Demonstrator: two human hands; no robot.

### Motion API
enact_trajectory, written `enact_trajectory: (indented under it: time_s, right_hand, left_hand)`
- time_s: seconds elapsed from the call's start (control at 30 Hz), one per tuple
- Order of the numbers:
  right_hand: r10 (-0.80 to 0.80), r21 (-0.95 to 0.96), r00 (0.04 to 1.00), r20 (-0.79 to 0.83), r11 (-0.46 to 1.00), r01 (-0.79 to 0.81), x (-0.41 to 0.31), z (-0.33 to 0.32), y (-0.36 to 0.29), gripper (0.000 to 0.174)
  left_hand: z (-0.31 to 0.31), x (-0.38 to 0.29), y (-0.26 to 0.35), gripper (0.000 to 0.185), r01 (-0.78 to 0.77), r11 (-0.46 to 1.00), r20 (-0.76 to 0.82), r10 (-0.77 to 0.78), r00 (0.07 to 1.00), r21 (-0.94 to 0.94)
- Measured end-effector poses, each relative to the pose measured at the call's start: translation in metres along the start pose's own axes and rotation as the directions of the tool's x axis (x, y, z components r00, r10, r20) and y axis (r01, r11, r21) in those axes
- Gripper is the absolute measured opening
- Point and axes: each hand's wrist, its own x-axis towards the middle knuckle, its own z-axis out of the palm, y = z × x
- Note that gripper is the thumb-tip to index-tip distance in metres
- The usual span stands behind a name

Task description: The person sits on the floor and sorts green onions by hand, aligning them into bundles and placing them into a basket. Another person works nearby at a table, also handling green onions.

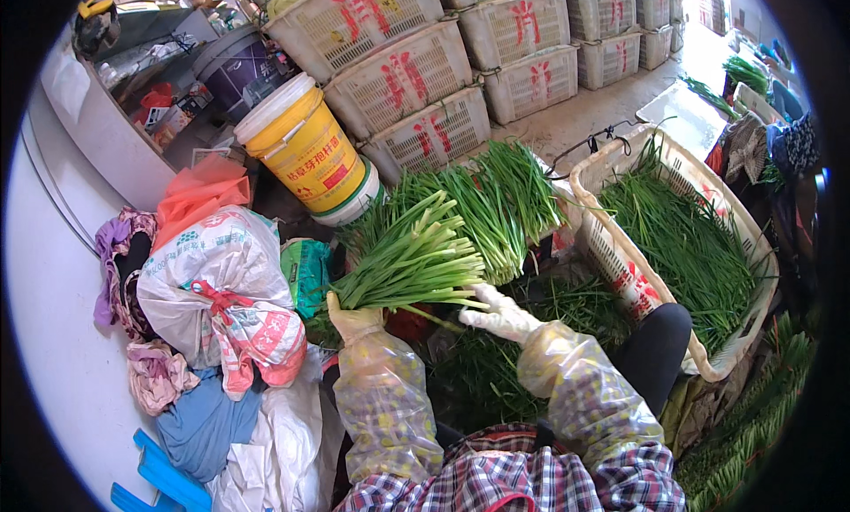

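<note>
A thick bunch of green Chinese chives (412, 259) rests in my gloved left hand (355, 319), its pale cut ends pointing right. My right hand (501, 316), in a white glove, has its fingers apart just below those ends; whether they touch a stalk I cannot tell. Clear plastic sleeves with yellow dots cover both forearms. Behind the bunch, more chives (491, 213) lie in piles on a low support. Loose leaves (491, 372) are strewn beneath my hands, between my knees.
At my right stands a white plastic crate (601, 236) heaped with chives. Tied white sacks (212, 279) and cloths crowd the left side, near a yellow bucket (309, 146). Stacked crates (405, 80) line the back. Bundled greens (750, 432) lie at the lower right.
</note>
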Motion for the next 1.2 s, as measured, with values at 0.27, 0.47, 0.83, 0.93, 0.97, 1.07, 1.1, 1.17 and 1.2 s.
enact_trajectory:
  time_s: [0.27, 0.47, 0.83, 0.93, 0.97, 1.07, 1.1, 1.17, 1.2]
  right_hand:
    - [0.156, 0.591, 0.984, 0.083, 0.787, -0.175, 0.031, 0.078, -0.027, 0.044]
    - [0.171, 0.604, 0.976, 0.133, 0.767, -0.217, -0.001, 0.044, -0.035, 0.042]
    - [0.245, 0.61, 0.97, 0.011, 0.767, -0.201, -0.066, -0.034, -0.061, 0.046]
    - [0.255, 0.516, 0.967, -0.022, 0.831, -0.207, -0.046, -0.012, -0.082, 0.05]
    - [0.29, 0.575, 0.957, 0.001, 0.783, -0.237, -0.04, -0.003, -0.068, 0.042]
    - [0.411, 0.352, 0.912, 0.001, 0.853, -0.385, -0.032, 0.003, -0.054, 0.021]
    - [0.34, 0.211, 0.94, -0.035, 0.922, -0.326, -0.035, 0.003, -0.05, 0.024]
    - [0.305, 0.013, 0.948, -0.093, 0.952, -0.306, -0.043, 0.001, -0.045, 0.021]
    - [0.461, 0.118, 0.885, -0.061, 0.884, -0.453, -0.045, 0.001, -0.054, 0.023]
  left_hand:
    - [-0.006, -0.015, -0.02, 0.061, -0.088, 0.976, 0.085, 0.073, 0.994, 0.199]
    - [0.015, -0.04, -0.036, 0.071, 0.315, 0.948, 0.373, -0.311, 0.874, 0.053]
    - [-0.027, -0.021, 0.003, 0.076, 0.397, 0.913, 0.304, -0.355, 0.884, -0.089]
    - [-0.016, -0.03, -0.004, 0.074, 0.36, 0.932, 0.405, -0.344, 0.847, 0.039]
    - [-0.017, -0.03, -0.004, 0.072, 0.324, 0.943, 0.391, -0.328, 0.86, 0.078]
    - [-0.026, -0.021, -0.006, 0.07, 0.223, 0.974, 0.251, -0.222, 0.942, 0.022]
    - [-0.015, -0.028, -0.01, 0.07, 0.197, 0.98, 0.285, -0.197, 0.938, 0.03]
    - [-0.022, -0.023, -0.01, 0.07, 0.158, 0.986, 0.269, -0.165, 0.949, 0.049]
    - [-0.028, -0.016, -0.01, 0.069, 0.144, 0.988, 0.217, -0.154, 0.964, 0.06]
